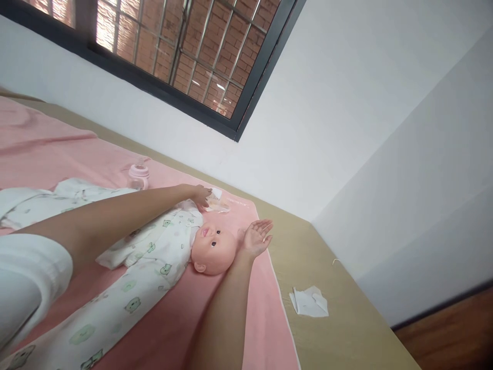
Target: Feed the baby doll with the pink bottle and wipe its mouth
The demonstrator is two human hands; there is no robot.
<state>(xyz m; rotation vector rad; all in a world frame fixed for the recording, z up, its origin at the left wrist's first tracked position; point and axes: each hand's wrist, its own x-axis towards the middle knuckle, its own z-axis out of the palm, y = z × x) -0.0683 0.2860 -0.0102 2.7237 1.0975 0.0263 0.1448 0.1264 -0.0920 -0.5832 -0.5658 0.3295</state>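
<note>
White sleeve (26,288) closest to camera, lower left, on the left arm, which crosses over the doll (164,244). Doll lies on its back on the pink cloth (254,308), head (219,254) toward the right, wearing a white suit with green prints. Left hand (202,196) is at the clear packet (219,207) just beyond the doll's shoulder; fingers are on or right at its edge, can't tell if they're clamped on it or just resting. Right hand (257,238) is palm up beside the top of the head, fingers loosely spread, nothing in them; can't tell if the wrist touches the head. Handling, my read: doll is light, head smooth, firm and a bit slippery, suit soft and grippy. Best hold is one palm under head and neck, the other under the back; avoid pulling on loose sleeve fabric. Packet looks thin, floppy and near weightless, so pinch it at an edge; a flat press would only crumple it. Bottle (138,176) stands past the doll on the cloth, white paper (309,301) lies on the bare table (335,329) at right, apart from both hands.
</note>
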